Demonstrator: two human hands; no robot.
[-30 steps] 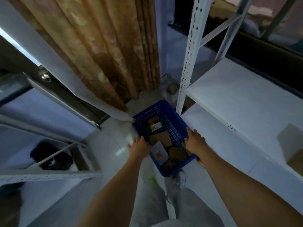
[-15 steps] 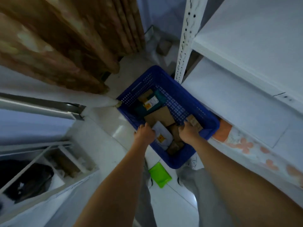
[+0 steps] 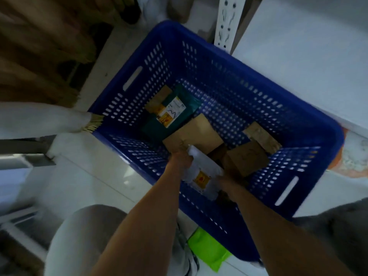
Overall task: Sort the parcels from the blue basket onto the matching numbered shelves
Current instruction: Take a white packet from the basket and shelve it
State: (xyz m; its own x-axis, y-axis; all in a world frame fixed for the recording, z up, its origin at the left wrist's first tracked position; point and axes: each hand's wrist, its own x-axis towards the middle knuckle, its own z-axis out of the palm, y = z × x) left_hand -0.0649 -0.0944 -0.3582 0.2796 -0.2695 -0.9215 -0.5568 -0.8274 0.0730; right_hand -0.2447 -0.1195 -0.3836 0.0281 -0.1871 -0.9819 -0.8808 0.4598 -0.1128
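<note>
The blue basket stands on the floor below me and fills the middle of the head view. Inside lie a dark green parcel with a white label, a brown cardboard parcel, further brown boxes and a white soft parcel with a yellow label. My left hand grips the white parcel's left edge. My right hand is down at its right edge, largely hidden behind the parcel, seemingly holding it.
A white shelf board and its perforated post stand right behind the basket. Brown curtain hangs at the left. A green object lies on the tiled floor by my feet. My knees frame the bottom.
I have bent down much closer to the basket. Both hands moved from the basket's rim and contents onto the white parcel.
</note>
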